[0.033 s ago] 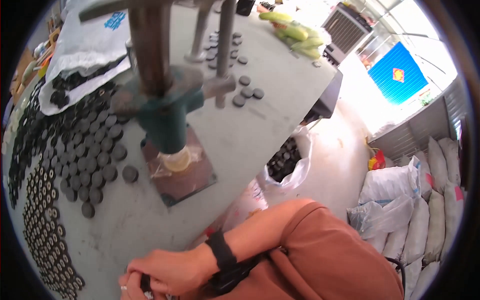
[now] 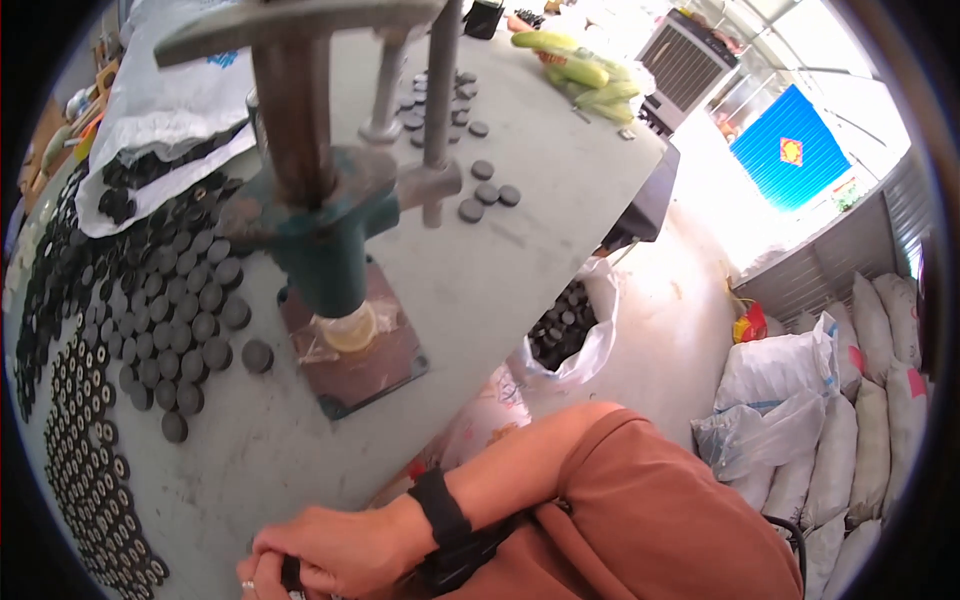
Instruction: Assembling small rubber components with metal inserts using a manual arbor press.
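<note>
At the lower edge, my right hand [image 2: 335, 545] is closed, its fingers bent against those of my left hand [image 2: 262, 578]. A small black piece [image 2: 290, 572] shows between the two hands; its full shape is hidden by the fingers. My left hand is mostly cut off by the frame's edge and wears a ring. Beyond the hands stands a green hand press [image 2: 335, 265], its pale yellowish tip [image 2: 350, 328] down at the reddish-brown base plate [image 2: 365, 368]. Left of the press lie many black round discs [image 2: 185, 325], and nearer, rows of black rings with pale centres [image 2: 85, 440].
A white sack [image 2: 190, 80] of black parts lies at the back left. Green-yellow vegetables [image 2: 575, 70] sit at the table's far corner. Below its right edge stands an open bag [image 2: 600, 335] of black parts. Several full sacks [image 2: 770, 375] are stacked on the floor at right.
The whole view has shifted slightly, and more of the press's top bar shows. My hands stay together around the black piece, nearly unmoved.
</note>
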`<state>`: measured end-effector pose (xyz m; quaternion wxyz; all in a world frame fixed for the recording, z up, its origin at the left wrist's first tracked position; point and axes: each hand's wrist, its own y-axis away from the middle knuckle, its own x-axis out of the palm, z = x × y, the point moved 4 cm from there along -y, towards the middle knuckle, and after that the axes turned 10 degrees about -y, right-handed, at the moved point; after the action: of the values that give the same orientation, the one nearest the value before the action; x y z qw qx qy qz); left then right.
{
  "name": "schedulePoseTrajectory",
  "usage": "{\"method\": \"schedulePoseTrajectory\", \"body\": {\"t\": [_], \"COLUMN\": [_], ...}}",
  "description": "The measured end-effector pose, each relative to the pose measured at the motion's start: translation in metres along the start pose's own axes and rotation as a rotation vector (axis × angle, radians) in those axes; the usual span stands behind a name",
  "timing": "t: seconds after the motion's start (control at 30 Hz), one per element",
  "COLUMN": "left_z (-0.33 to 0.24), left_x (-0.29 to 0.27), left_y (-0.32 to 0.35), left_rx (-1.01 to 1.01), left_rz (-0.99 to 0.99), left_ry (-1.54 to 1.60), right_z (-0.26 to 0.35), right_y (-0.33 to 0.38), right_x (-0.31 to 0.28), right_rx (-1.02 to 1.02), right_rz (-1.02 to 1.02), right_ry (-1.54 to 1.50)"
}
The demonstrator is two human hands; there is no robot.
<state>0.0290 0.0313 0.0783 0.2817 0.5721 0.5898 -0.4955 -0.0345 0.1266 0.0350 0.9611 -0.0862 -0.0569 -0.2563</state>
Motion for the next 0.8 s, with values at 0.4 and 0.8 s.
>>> {"method": "schedulePoseTrajectory", "body": {"t": [0.4, 0.8], "left_z": [-0.012, 0.031], "left_x": [-0.003, 0.033], "left_y": [-0.009, -0.014], "left_rx": [0.029, -0.657], "left_rz": [0.029, 0.076], "left_ry": [-0.027, 0.691], "right_z": [-0.029, 0.001], "right_y": [0.008, -0.011], "right_x": [0.000, -0.013], "right_rx": [0.197, -0.212], "right_rz": [-0.163, -0.275], "right_ry": [-0.554, 0.428]}}
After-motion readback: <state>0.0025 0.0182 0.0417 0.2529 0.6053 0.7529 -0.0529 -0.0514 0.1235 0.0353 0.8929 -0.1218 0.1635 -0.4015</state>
